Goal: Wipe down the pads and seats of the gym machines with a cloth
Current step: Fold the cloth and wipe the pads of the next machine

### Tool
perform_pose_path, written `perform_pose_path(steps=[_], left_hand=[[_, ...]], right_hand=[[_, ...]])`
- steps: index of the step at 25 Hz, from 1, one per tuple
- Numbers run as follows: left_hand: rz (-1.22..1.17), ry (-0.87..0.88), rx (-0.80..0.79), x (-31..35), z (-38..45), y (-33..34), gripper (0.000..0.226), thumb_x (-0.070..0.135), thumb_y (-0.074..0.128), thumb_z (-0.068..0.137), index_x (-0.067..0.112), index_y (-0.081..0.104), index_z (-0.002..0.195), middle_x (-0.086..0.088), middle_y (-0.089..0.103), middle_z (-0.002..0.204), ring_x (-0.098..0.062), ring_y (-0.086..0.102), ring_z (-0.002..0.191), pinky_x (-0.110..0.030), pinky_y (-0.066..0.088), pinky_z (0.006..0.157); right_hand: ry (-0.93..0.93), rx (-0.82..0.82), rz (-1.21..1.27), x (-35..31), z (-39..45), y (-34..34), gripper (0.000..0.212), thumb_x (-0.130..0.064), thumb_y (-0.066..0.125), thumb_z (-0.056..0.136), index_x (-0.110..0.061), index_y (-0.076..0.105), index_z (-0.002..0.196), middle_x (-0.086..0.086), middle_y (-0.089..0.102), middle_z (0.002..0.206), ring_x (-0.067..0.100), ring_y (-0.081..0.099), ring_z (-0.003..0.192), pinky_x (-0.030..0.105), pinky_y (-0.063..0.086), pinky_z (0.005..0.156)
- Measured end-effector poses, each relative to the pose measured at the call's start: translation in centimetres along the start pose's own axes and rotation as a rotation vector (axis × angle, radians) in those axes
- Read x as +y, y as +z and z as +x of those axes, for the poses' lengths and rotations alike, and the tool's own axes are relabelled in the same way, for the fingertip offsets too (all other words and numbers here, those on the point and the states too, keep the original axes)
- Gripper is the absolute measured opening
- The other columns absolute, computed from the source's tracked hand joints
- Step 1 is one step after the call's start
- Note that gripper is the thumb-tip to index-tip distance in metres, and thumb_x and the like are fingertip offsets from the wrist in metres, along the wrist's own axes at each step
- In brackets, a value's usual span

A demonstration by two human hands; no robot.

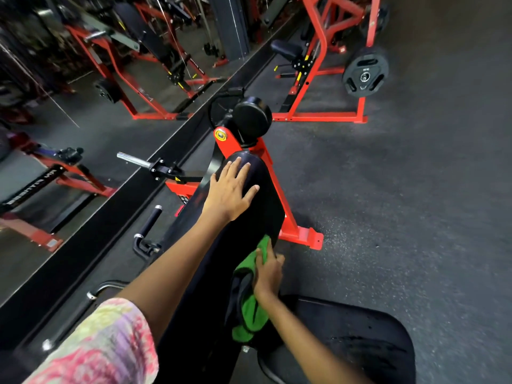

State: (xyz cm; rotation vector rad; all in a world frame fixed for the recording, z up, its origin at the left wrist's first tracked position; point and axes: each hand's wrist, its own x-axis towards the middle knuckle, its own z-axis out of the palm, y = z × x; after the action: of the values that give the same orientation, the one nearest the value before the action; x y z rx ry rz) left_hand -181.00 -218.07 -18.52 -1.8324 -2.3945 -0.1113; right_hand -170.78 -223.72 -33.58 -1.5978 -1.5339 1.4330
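Observation:
A long black pad (pixel 266 206) on a red machine runs from the middle of the view down toward me. My left hand (pixel 230 189) lies flat on its upper part with fingers spread. My right hand (pixel 268 270) presses a green cloth (pixel 249 306) against the pad's right edge, lower down, fingers laid over the cloth. A black seat (pixel 360 336) sits at the bottom right, beside my right forearm. A round black roller pad (pixel 252 115) stands beyond the long pad's far end.
A mirror wall (pixel 69 128) with a black base strip runs along the left. Black handles (pixel 149 223) stick out left of the pad. A red frame with a black weight plate (pixel 365 73) stands at the back right. Dark rubber floor (pixel 401 203) spreads to the right.

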Motion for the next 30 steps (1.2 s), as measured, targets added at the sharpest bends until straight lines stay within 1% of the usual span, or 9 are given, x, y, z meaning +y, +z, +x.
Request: perform_pose_path(steps=[4, 7, 10, 14, 19, 22, 24, 26, 30], left_hand=[[-0.179, -0.077, 0.028, 0.1, -1.4, -0.8, 0.057, 0.041, 0.046, 0.095, 0.011, 0.034, 0.142, -0.007, 0.027, 0.152, -0.025, 0.025, 0.140, -0.047, 0.029, 0.109], [-0.149, -0.207, -0.052, -0.1, -4.6, -0.8, 0.060, 0.042, 0.045, 0.094, 0.018, 0.027, 0.146, 0.002, 0.018, 0.156, -0.017, 0.016, 0.144, -0.053, 0.026, 0.109], [-0.069, -0.199, -0.053, -0.7, -9.6, -1.3, 0.057, 0.037, 0.041, 0.097, 0.023, 0.022, 0.149, 0.007, 0.013, 0.158, -0.012, 0.010, 0.145, -0.054, 0.022, 0.109], [-0.227, -0.225, 0.084, -1.9, -15.8, -1.7, 0.045, 0.027, 0.042, 0.098, 0.017, 0.039, 0.142, 0.001, 0.030, 0.153, -0.018, 0.021, 0.143, -0.044, 0.019, 0.113], [-0.371, -0.155, 0.315, 0.2, -22.8, -0.5, 0.038, 0.022, 0.043, 0.089, 0.003, 0.063, 0.116, -0.012, 0.057, 0.130, -0.025, 0.046, 0.128, -0.024, 0.019, 0.110], [-0.715, -0.209, 0.279, 2.3, -25.7, 1.9, 0.030, 0.018, 0.049, 0.093, 0.003, 0.060, 0.117, -0.011, 0.060, 0.123, -0.020, 0.055, 0.114, -0.021, 0.034, 0.103], [-1.120, -0.436, 0.196, 3.9, -26.5, 3.1, 0.024, 0.017, 0.053, 0.094, 0.010, 0.057, 0.117, -0.008, 0.060, 0.118, -0.018, 0.057, 0.104, -0.029, 0.044, 0.097], [-1.412, -0.622, 0.173, 5.1, -26.7, 3.3, 0.012, 0.022, 0.054, 0.094, 0.015, 0.058, 0.103, -0.005, 0.061, 0.098, -0.014, 0.055, 0.087, -0.029, 0.047, 0.081], [-1.276, -0.572, 0.254, 6.3, -27.7, 2.0, 0.003, 0.011, 0.062, 0.089, 0.008, 0.062, 0.086, 0.002, 0.059, 0.074, 0.002, 0.054, 0.064, -0.014, 0.044, 0.061]], right_hand=[[-0.167, 0.001, 0.049, -0.3, -6.6, 0.7, 0.054, -0.029, 0.051, 0.095, -0.022, 0.031, 0.145, 0.008, 0.042, 0.112, 0.028, 0.054, 0.104, 0.030, 0.039, 0.090], [-0.306, 0.009, 0.136, -2.6, -6.0, -0.5, 0.052, -0.025, 0.055, 0.094, -0.020, 0.037, 0.143, 0.004, 0.039, 0.106, 0.029, 0.055, 0.100, 0.031, 0.038, 0.091], [-0.454, 0.035, 0.088, -5.3, -5.1, -1.9, 0.051, -0.024, 0.056, 0.093, -0.022, 0.040, 0.141, 0.011, 0.045, 0.113, 0.029, 0.056, 0.098, 0.036, 0.041, 0.087], [-0.647, 0.022, -0.012, -4.2, -8.3, -1.5, 0.051, -0.031, 0.054, 0.091, -0.026, 0.042, 0.141, 0.012, 0.046, 0.114, 0.031, 0.058, 0.096, 0.040, 0.047, 0.080], [-0.648, -0.169, 0.006, 0.1, -10.1, -3.3, 0.056, -0.022, 0.061, 0.090, -0.018, 0.039, 0.141, 0.013, 0.044, 0.110, 0.029, 0.054, 0.099, 0.025, 0.035, 0.090], [-0.597, -0.224, -0.007, 0.6, -10.5, -4.8, 0.064, -0.023, 0.064, 0.088, -0.019, 0.034, 0.144, 0.011, 0.046, 0.116, 0.028, 0.053, 0.109, 0.022, 0.033, 0.093], [-0.612, -0.296, -0.065, 0.8, -11.1, -5.9, 0.076, -0.028, 0.067, 0.085, -0.020, 0.025, 0.148, 0.012, 0.046, 0.132, 0.026, 0.048, 0.121, 0.027, 0.034, 0.097], [-0.713, -0.360, -0.207, 1.0, -11.8, -7.4, 0.089, -0.033, 0.071, 0.080, -0.020, 0.016, 0.150, 0.010, 0.046, 0.138, 0.025, 0.045, 0.125, 0.037, 0.039, 0.098], [-0.866, -0.416, -0.488, 1.3, -14.3, -10.4, 0.100, -0.038, 0.077, 0.072, -0.019, 0.016, 0.149, 0.009, 0.054, 0.123, 0.027, 0.046, 0.116, 0.042, 0.039, 0.096]])
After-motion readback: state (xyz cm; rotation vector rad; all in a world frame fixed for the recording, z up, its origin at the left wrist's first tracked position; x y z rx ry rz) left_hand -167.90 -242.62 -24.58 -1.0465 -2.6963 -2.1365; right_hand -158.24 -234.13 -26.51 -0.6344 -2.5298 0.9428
